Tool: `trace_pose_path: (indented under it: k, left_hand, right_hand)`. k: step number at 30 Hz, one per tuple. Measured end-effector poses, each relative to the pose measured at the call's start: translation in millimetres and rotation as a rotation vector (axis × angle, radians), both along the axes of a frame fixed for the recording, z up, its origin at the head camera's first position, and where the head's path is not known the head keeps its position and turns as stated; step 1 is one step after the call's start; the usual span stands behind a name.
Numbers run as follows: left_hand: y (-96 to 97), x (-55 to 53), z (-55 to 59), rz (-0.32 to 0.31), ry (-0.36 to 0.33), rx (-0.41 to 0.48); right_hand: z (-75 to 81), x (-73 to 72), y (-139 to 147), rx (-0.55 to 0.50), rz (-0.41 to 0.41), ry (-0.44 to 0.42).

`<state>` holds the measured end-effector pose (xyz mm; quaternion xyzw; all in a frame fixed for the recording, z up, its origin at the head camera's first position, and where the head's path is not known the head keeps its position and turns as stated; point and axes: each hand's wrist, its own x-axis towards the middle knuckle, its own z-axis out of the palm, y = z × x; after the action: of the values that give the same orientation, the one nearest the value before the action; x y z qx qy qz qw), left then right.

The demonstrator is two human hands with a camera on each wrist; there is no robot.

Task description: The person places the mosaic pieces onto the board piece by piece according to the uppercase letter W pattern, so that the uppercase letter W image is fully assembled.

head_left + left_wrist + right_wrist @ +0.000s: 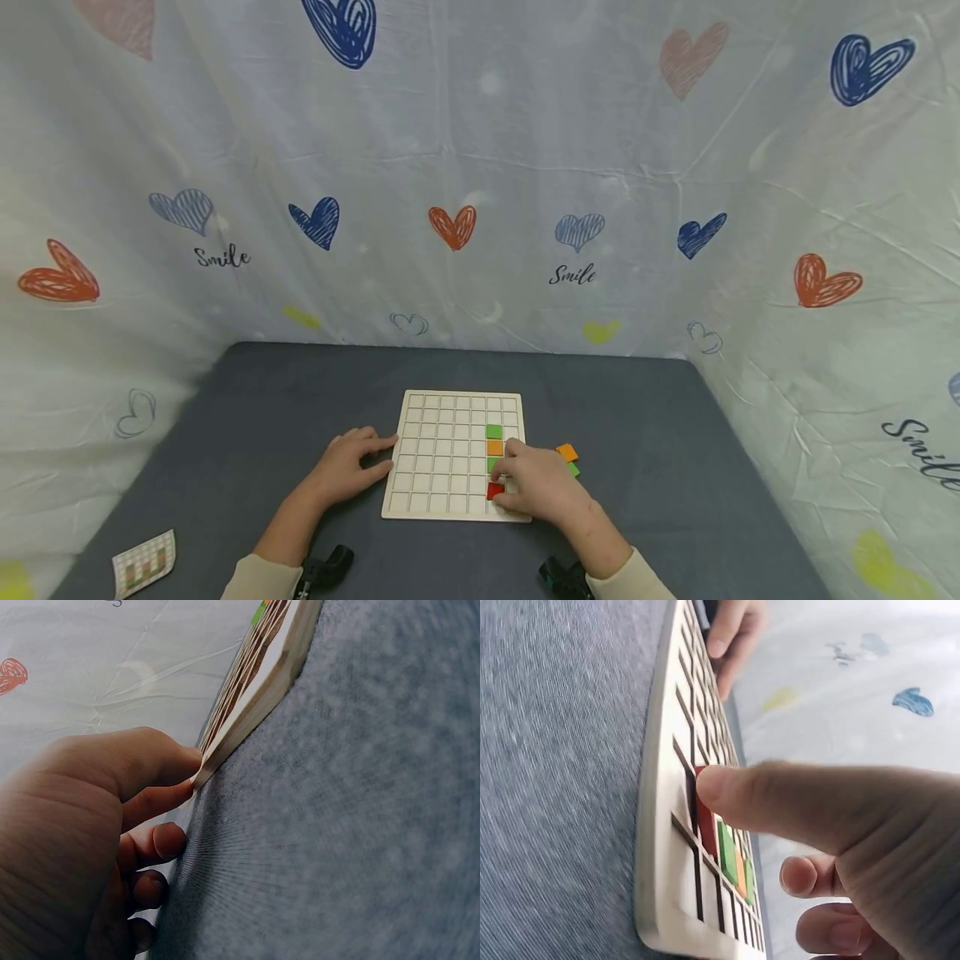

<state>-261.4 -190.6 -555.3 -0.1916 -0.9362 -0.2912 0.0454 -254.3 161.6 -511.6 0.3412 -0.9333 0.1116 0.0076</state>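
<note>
A pale wooden grid board [435, 467] lies on the dark grey table. My left hand [348, 467] rests beside its left edge, thumb and index fingertips touching the rim, the other fingers loosely bent. Over the board's right side, my right hand [543, 483] pinches a red square tile [495, 491] between thumb and fingers. In the right wrist view the thumb tip presses on the red tile [705, 814], which sits in a grid cell. Beyond it in the same column are a green tile [492, 464], an orange tile [495, 447] and another green tile [493, 432].
Right of the board, partly behind my right hand, lie a loose orange tile [567, 452] and a loose green tile [573, 469]. A small card [144, 562] with a printed coloured grid is at the table's front left. A heart-patterned curtain [510, 167] surrounds the table [645, 433].
</note>
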Motion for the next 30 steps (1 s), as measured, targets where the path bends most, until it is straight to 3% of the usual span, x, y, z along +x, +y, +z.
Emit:
trace_pose_path:
  k: [6, 18, 24, 30]
  left_hand:
    - [1.4, -0.1, 1.7, 0.000, 0.014, -0.001]
    - [1.1, -0.8, -0.5, -0.007, 0.063, -0.013]
    - [-0.5, -0.6, -1.6, -0.006, 0.057, -0.015]
    - [-0.6, -0.1, -4.5, -0.006, 0.048, -0.019]
  right_hand:
    - [-1.0, 1.1, -3, -0.010, 0.031, 0.057]
    - [-9.3, 1.3, -4, -0.085, -0.018, 0.108]
    - [-10.6, 0.7, -6, -0.123, -0.046, 0.094]
    - [-6.0, -1.2, 0, -0.138, -0.024, 0.084]
